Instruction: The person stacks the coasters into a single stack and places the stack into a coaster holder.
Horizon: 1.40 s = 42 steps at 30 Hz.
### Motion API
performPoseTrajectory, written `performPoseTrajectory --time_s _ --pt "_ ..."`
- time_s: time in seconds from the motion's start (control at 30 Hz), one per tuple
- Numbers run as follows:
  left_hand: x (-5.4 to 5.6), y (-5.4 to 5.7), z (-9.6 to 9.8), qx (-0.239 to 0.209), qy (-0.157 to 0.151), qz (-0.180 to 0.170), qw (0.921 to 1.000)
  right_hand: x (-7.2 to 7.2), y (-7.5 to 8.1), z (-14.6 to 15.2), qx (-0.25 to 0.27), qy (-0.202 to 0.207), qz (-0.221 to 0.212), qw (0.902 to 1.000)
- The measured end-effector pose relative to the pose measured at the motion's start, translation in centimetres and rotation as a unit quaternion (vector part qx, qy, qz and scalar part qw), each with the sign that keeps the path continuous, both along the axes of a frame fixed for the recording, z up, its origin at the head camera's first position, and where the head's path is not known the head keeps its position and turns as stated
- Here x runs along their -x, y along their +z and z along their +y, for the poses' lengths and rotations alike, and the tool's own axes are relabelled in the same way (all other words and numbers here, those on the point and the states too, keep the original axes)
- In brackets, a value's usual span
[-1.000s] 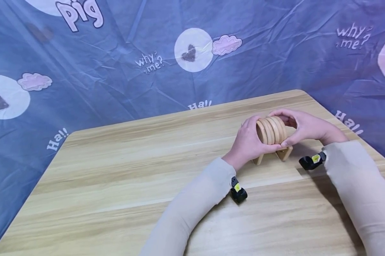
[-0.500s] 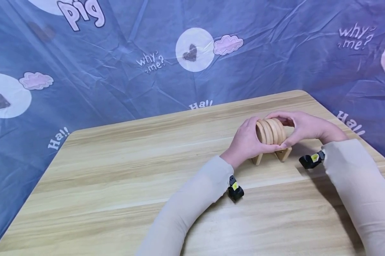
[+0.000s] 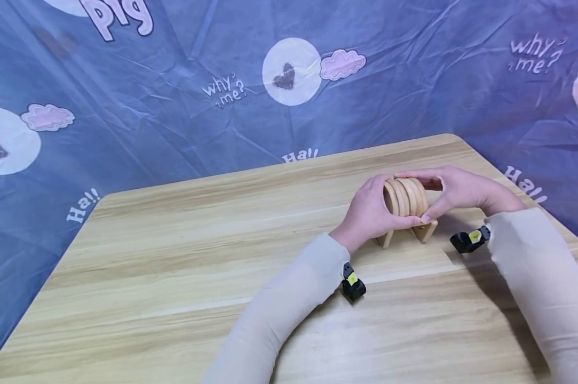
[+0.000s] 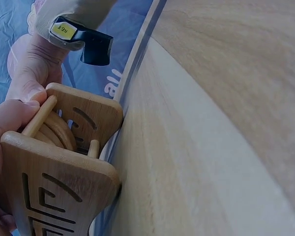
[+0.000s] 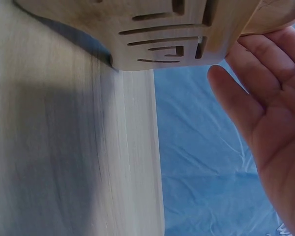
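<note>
Several round wooden coasters stand on edge in a wooden rack on the table. The rack's cut-out side panels show in the left wrist view, with the coasters between them. My left hand curves round the left end of the row, thumb along the front. My right hand spans the right end, its thumb tip meeting the left thumb at the front. In the right wrist view the right hand's fingers reach a coaster beside the rack's panel. The palms hide part of the row.
The rack stands near the right side of the wood-grain table. A blue printed cloth hangs behind the table. Black wrist cameras sit below both sleeves.
Both hands stay round the coasters. The right hand's fingers have shifted slightly left along the top of the row. The rack has hardly moved.
</note>
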<state>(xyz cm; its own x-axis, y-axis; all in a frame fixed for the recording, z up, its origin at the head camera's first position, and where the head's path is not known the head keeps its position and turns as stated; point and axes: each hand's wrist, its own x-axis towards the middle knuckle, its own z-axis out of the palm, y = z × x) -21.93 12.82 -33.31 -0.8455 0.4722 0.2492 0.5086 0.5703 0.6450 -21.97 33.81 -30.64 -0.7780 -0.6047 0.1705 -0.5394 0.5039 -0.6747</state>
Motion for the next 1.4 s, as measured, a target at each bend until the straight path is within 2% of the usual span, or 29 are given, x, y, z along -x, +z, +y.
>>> performPoseTrajectory --time_s 0.33,0.7,0.97,1.4 --pt "0.0 0.0 -0.1 -0.014 -0.002 0.005 0.9999 0.3 0.7 -0.7 0.0 0.023 -0.013 0.9996" --pt "0.2 0.0 -0.1 0.006 0.002 0.016 0.9999 0.6 0.8 -0.9 -0.027 0.025 -0.019 0.9991" --pt "0.1 0.4 -0.1 0.017 0.005 0.0 0.9998 0.8 0.9 -0.9 -0.011 0.046 -0.024 0.9986" --pt "0.0 0.3 -0.2 0.033 -0.012 0.01 0.9994 0.8 1.4 -1.0 -0.038 0.012 -0.048 0.9981"
